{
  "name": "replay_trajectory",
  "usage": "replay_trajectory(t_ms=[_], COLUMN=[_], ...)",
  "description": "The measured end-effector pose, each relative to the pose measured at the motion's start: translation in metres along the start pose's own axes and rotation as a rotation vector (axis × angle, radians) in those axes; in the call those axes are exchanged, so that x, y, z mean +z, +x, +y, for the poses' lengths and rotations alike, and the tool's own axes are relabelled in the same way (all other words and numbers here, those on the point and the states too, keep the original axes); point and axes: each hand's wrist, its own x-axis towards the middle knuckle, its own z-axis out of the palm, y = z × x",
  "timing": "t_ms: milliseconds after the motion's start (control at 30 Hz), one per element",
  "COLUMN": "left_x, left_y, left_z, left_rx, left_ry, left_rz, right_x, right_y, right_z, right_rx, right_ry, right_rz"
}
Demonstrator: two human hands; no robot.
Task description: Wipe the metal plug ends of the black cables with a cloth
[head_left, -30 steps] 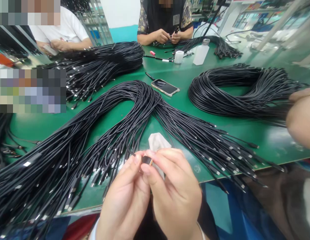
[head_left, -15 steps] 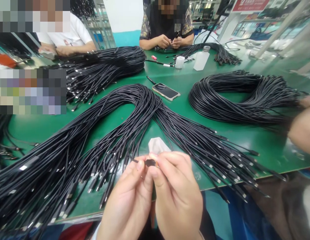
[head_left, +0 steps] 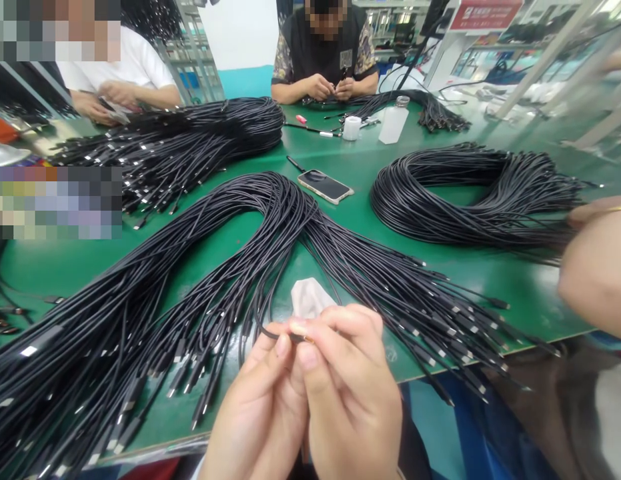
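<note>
Between my two hands is the end of a black cable, just above the near edge of the table. My left hand pinches the cable behind its plug, thumb on top. Thumb and forefinger of my right hand close on the plug end, where a small orange-gold bit shows; most of the plug is hidden by fingers. Right behind my fingers lies a crumpled white cloth. A large bundle of black cables bends in an arch beyond my hands, its plug ends fanned out to both sides.
On the green table are a phone, a coiled cable bundle, another bundle, a white cup and a bottle. Two people work across the table. Someone's arm reaches in at the right.
The plug between my fingers has been turned, so its broad black face no longer shows. The view has shifted slightly to the right. Both hands keep their pinch.
</note>
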Motion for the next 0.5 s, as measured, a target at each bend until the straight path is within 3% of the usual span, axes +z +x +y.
replay_trajectory(t_ms=[500], left_x=[-0.020], left_y=[0.008], left_z=[-0.001], left_rx=[-0.010], left_ry=[0.077], left_rz=[-0.067], right_x=[0.002], right_y=[0.001], right_z=[0.000], right_rx=[-0.081], right_ry=[0.067], right_rz=[-0.054])
